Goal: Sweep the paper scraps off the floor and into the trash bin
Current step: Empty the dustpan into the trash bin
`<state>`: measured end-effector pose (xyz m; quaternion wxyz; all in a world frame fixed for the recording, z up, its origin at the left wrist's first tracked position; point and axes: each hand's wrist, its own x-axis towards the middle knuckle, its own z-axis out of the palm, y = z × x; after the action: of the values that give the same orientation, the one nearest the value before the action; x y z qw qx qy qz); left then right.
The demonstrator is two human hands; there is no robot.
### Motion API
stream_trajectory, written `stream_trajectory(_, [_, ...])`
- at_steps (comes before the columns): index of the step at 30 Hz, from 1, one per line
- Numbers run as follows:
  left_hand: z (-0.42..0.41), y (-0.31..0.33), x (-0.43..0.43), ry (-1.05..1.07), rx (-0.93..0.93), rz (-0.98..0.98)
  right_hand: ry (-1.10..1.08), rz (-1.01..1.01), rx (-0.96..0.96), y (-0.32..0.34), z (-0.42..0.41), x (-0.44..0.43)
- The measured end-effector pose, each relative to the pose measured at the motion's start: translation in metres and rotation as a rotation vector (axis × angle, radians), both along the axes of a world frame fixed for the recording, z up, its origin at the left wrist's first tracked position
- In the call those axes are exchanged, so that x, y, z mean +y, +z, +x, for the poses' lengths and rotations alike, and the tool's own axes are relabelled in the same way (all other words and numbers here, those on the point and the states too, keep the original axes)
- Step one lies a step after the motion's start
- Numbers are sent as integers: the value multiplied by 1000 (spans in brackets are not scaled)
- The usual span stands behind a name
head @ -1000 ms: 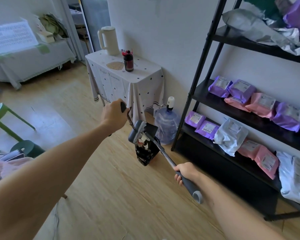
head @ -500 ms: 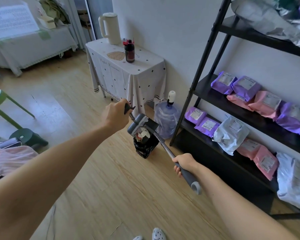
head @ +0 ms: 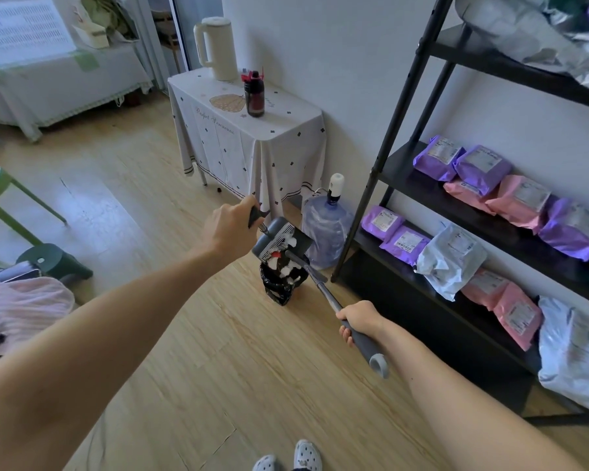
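1. Left hand point(head: 230, 229), centre of frame: fingers curled round a short dark handle point(head: 254, 215).
2. Right hand point(head: 357, 320), lower right of centre: fingers curled round the grey grip of a long pole point(head: 322, 288).
3. Dustpan point(head: 281, 240), grey: tilted just above the trash bin.
4. Trash bin point(head: 279, 292), black-bagged: on the floor beside a water jug point(head: 325, 232).
5. Paper scraps point(head: 286, 270), white: at the bin mouth, under the dustpan.

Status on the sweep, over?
Left hand grips dustpan handle, right hand grips pole. Dustpan tipped over bin, scraps at its mouth. Water jug close behind.
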<state>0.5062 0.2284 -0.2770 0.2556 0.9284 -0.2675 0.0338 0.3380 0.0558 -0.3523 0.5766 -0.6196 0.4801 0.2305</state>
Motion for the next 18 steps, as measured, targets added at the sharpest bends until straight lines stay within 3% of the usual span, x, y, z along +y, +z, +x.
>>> stream_trajectory(18, [-8, -6, 3, 1, -14, -20, 11, 22, -6, 8, -23, -10])
